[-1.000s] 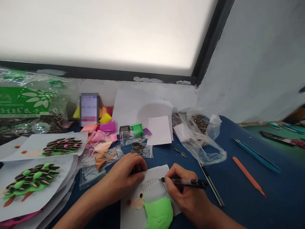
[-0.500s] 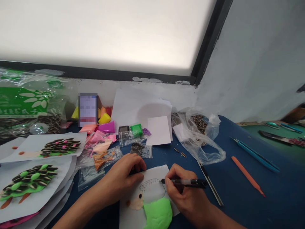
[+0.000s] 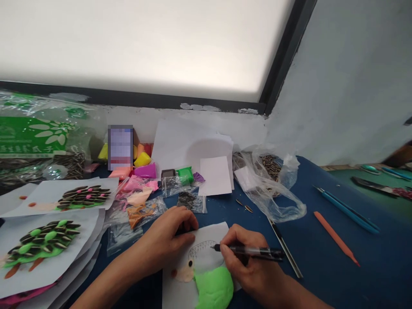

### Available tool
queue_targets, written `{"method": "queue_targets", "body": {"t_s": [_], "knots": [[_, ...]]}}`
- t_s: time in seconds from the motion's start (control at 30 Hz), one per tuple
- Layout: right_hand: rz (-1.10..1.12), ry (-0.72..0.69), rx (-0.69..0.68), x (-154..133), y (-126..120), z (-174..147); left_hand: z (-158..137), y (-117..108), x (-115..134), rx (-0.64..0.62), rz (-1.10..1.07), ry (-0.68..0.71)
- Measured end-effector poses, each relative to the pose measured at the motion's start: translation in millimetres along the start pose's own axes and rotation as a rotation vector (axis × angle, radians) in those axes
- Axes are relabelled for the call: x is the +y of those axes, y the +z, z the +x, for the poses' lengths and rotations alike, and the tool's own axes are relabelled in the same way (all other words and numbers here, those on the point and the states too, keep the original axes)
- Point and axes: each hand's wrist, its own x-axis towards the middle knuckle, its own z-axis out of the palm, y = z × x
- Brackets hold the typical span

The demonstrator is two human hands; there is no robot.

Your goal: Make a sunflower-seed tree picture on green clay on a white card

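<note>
My right hand (image 3: 251, 257) is closed around a black pen (image 3: 251, 251), its tip at the paper. Under the tip, a sheet of white paper (image 3: 178, 296) carries a drawn oval outline (image 3: 206, 253) with rows of small pen marks along its upper left. My left hand (image 3: 175, 231) rests at the sheet's upper left edge, fingers loosely curled and thumb apart, gripping nothing. Below the outline lies a bright green lump of modelling clay (image 3: 215, 287). Beside it, a flat beige clay piece (image 3: 186, 272) has a dark dot and a brown dot on it.
Finished seed-and-clay hedgehog pictures (image 3: 41, 244) are stacked at left. Coloured clay packs (image 3: 144, 171) and a phone (image 3: 120, 148) stand behind. At right are a plastic bag of seeds (image 3: 270, 171), a metal-and-black tool (image 3: 286, 249), an orange clay tool (image 3: 336, 238) and blue tweezers (image 3: 347, 210).
The pen tip has shifted slightly left and down within the oval, my right hand moving a little lower with it. My left hand stays in place on the paper.
</note>
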Motion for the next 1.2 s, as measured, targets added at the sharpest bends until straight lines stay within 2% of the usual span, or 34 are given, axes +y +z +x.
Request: {"method": "queue_targets", "body": {"t_s": [0.27, 0.6, 1.03, 1.2], "knots": [[0.071, -0.113, -0.057, 2.9, 4.4, -0.7, -0.4, -0.4, -0.1, -0.002, 0.001, 0.007], [0.147, -0.114, -0.173, -2.1, 1.6, 4.6, -0.5, -1.8, 2.0, -0.005, 0.036, 0.017], [0.138, -0.100, -0.132, -0.4, 3.6, 3.5, -0.5, -1.0, 1.6, 0.001, 0.025, 0.020], [0.132, -0.087, -0.155, -1.6, 2.9, 2.8, -0.3, -1.1, 1.8, -0.002, 0.033, 0.016]]}}
